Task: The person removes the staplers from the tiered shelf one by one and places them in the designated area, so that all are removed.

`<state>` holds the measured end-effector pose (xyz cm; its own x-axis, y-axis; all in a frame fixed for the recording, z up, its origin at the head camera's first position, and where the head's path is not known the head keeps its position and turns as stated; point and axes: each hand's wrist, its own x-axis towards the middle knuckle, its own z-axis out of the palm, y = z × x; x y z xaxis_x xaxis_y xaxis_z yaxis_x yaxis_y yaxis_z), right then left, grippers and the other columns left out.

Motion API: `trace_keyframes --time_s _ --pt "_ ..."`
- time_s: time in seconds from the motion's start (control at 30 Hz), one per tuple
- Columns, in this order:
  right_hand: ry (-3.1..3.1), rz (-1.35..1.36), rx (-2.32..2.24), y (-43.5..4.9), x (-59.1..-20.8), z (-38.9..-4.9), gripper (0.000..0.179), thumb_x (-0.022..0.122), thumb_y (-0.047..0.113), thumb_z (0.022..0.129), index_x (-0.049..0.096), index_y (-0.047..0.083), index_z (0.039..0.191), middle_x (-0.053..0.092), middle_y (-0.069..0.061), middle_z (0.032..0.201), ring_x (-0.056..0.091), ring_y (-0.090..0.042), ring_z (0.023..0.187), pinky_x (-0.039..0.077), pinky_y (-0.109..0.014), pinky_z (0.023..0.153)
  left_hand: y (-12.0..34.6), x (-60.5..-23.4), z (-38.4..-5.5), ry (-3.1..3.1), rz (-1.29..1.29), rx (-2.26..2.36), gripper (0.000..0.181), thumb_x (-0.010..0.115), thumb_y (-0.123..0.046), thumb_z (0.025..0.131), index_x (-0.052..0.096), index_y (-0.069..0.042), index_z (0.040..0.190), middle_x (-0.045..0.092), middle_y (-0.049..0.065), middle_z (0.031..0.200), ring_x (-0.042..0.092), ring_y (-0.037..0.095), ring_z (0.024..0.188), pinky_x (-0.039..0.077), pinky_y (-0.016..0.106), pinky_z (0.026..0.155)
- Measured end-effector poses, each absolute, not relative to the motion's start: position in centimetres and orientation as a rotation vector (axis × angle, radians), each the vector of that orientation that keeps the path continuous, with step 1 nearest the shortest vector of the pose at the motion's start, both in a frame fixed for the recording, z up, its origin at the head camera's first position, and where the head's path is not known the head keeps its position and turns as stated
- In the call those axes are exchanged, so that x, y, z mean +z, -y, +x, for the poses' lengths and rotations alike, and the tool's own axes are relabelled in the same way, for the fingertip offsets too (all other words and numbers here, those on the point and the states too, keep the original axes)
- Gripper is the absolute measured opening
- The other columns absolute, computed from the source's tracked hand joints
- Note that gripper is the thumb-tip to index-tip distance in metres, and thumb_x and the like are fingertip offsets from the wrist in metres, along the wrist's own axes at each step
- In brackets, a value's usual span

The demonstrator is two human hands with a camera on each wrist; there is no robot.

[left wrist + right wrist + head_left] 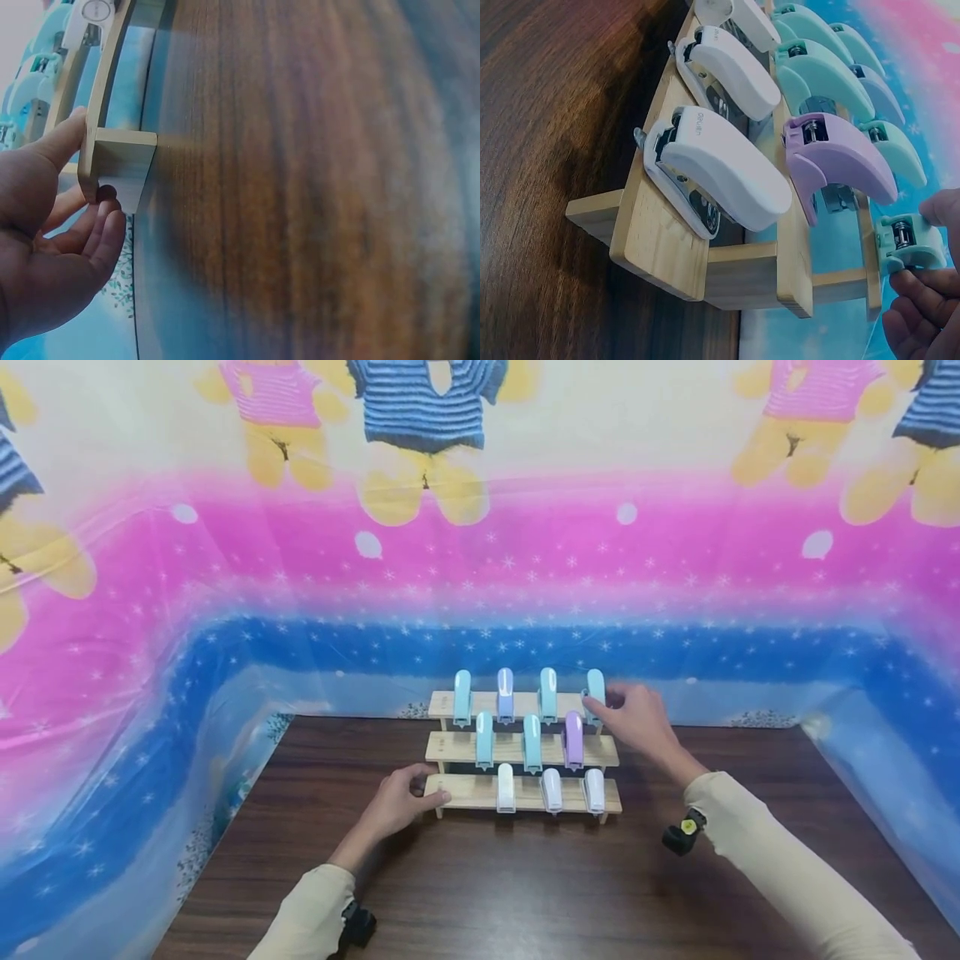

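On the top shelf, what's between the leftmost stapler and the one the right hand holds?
The head view shows a periwinkle stapler, then a turquoise stapler, before the end stapler in the right hand.

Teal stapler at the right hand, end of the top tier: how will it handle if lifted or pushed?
Likely stiff: the teal stapler has a smooth, moulded-looking shell. Probably a bit slippery, given its glossy, rounded top. It might tip if pushed sideways, as its body looks narrow, though the pinching right hand should steady it.
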<state>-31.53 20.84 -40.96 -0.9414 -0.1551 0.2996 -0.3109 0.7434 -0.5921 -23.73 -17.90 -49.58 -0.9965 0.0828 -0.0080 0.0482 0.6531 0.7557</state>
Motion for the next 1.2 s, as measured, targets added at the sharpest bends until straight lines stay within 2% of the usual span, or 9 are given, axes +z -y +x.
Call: trace_keyframes --time_s 0.13,0.4,0.77,1.03,1.2 --pt "2.689 0.363 0.998 -20.9 -40.9 -31.4 0.036 0.069 0.052 0.095 0.071 0.017 0.083 0.070 -0.003 0.074 0.061 -0.019 0.064 0.049 -0.034 0.059 17.8 -49.6 -23.7 -2.823 0.096 1.272 0.052 0.081 -0.035 0.089 0.067 -0.008 0.131 0.070 0.007 0.109 0.064 0.020 0.098 0.055 0.041 0.082" --pt "2.675 0.331 1.046 -21.1 -41.0 -31.4 0.031 0.073 0.045 0.093 0.072 0.016 0.081 0.071 -0.001 0.073 0.061 -0.020 0.063 0.049 -0.034 0.056 17.8 -49.6 -23.5 -2.802 0.092 1.305 0.052 0.081 -0.035 0.090 0.067 -0.007 0.131 0.071 0.009 0.115 0.066 0.023 0.104 0.057 0.042 0.083" --pt "2.668 0.300 1.081 -21.7 -40.8 -31.2 0.028 0.074 0.041 0.093 0.073 0.014 0.088 0.073 -0.003 0.079 0.065 -0.021 0.068 0.053 -0.034 0.060 17.7 -49.5 -23.6 -2.803 0.103 1.315 0.050 0.081 -0.032 0.090 0.067 -0.006 0.130 0.072 0.008 0.114 0.067 0.022 0.103 0.058 0.042 0.084" --pt "2.660 0.228 1.097 -22.3 -40.2 -31.0 0.041 0.073 0.046 0.093 0.074 0.007 0.103 0.074 -0.009 0.090 0.067 -0.024 0.077 0.055 -0.035 0.063 17.8 -49.6 -23.6 -2.828 0.123 1.311 0.051 0.081 -0.033 0.089 0.067 -0.006 0.130 0.072 0.007 0.114 0.066 0.023 0.105 0.057 0.044 0.086" --pt "2.645 0.206 1.061 -23.1 -40.3 -30.8 0.047 0.073 0.048 0.093 0.074 0.003 0.107 0.075 -0.011 0.092 0.067 -0.024 0.077 0.055 -0.034 0.062 17.7 -49.6 -23.4 -2.818 0.108 1.314 0.050 0.082 -0.032 0.089 0.067 -0.006 0.130 0.072 0.008 0.113 0.067 0.023 0.104 0.058 0.043 0.084"
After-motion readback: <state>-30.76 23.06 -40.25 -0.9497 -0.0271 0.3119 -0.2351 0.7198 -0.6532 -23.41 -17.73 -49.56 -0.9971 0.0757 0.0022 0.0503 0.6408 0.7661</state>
